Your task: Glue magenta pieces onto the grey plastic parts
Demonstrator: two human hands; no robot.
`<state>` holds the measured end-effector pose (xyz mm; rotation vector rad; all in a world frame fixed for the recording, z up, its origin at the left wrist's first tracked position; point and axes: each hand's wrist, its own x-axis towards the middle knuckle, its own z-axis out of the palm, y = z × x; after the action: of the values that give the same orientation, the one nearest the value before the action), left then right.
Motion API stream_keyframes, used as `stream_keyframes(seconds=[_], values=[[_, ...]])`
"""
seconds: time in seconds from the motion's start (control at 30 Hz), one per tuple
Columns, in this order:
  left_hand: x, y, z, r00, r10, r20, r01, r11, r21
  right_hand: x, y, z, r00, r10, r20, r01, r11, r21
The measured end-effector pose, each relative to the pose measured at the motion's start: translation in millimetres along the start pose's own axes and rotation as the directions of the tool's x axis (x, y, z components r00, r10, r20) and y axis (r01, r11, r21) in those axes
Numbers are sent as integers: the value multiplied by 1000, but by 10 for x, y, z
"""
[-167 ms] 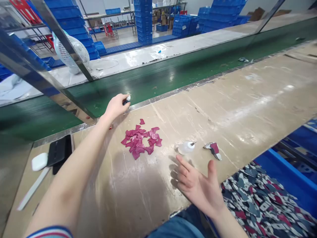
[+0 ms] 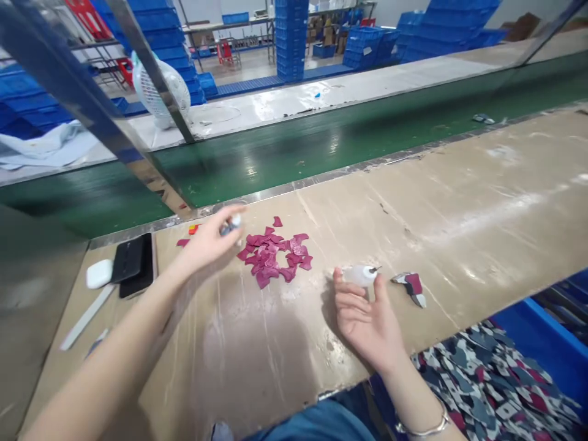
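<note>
My left hand [image 2: 211, 242] is closed around a small dark object with a white tip [image 2: 230, 225], held just above the beige worktable [image 2: 459, 202], left of a heap of magenta cut pieces [image 2: 274, 252]. My right hand [image 2: 365, 318] lies palm up with fingers spread, its fingertips right beside a small clear squeeze bottle [image 2: 362, 275] lying on its side. A red, grey and white patterned piece [image 2: 411, 285] sits just right of the bottle.
A green conveyor belt [image 2: 321, 144] runs behind the table. A black phone [image 2: 133, 262], a white earbud case [image 2: 99, 273] and a white strip [image 2: 85, 317] lie at the left. A blue bin of patterned pieces [image 2: 496, 380] stands at lower right. A white fan [image 2: 160, 92] is beyond.
My left hand has drawn back from the table's metal edge toward me with the small object. My right hand has moved up to the bottle, fingers curling.
</note>
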<state>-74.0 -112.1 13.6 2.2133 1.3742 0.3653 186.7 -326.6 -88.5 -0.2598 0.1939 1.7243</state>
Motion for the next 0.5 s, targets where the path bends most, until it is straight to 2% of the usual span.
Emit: stream_keyframes(seconds=[0.1, 0.17, 0.23, 0.27, 0.3, 0.37, 0.43, 0.5], values=[[-820, -38, 75, 985, -97, 142, 117, 984, -136, 130, -86, 43, 1000, 29, -6, -29, 999, -27], [-1248, -45, 192, 948, -177, 263, 260, 910, -323, 159, -38, 102, 999, 26, -42, -30, 996, -89], [-1558, -30, 355, 919, -205, 336, 353, 805, -477, 150, 98, 171, 988, -115, -99, 81, 950, -300], [-1672, -14, 451, 921, -213, 327, 365, 766, -529, 134, 188, 199, 968, -227, -101, 158, 875, -458], [-1762, 5, 551, 928, -228, 294, 361, 740, -567, 113, 285, 219, 939, -337, -70, 224, 753, -618], [-1887, 49, 749, 941, -274, 197, 336, 717, -611, 60, 472, 224, 878, -475, 60, 307, 461, -833], [-1962, 94, 919, 937, -324, 129, 331, 708, -624, 0, 622, 185, 833, -517, 198, 343, 201, -918], [-2007, 134, 1040, 926, -366, 90, 339, 707, -621, -52, 721, 123, 795, -510, 328, 370, -21, -929]])
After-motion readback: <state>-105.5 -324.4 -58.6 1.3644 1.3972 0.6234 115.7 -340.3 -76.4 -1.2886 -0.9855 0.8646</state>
